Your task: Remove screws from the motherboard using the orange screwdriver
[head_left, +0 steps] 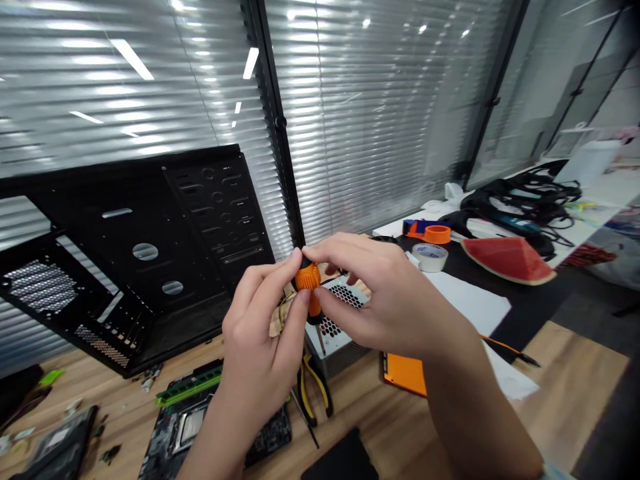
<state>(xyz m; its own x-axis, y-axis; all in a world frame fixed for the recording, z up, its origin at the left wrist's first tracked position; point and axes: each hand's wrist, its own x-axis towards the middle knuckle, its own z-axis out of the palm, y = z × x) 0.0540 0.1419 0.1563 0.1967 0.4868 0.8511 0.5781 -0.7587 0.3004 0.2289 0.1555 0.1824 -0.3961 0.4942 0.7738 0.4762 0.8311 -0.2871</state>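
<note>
An orange-and-black screwdriver (309,276) is held up in the middle of the view, its shaft pointing down. My left hand (265,317) is closed on it, thumb and fingers pressing the handle from the left. From the right, my right hand (383,290) pinches the same handle between thumb and fingers. Behind and below it lies a metal power supply box (334,343) with a honeycomb grille, partly hidden by my hands. Yellow-and-black pliers (315,393) rest on the table under the hands. A motherboard (167,430) with a green memory stick lies below my left hand.
An open black computer case (145,227) stands at the left against the blinds. On the right are an orange flat drive (405,373), white paper (470,303), tape rolls (430,257), a watermelon-shaped piece (510,260) and tangled black straps (520,200). A black flat part (343,460) lies in front.
</note>
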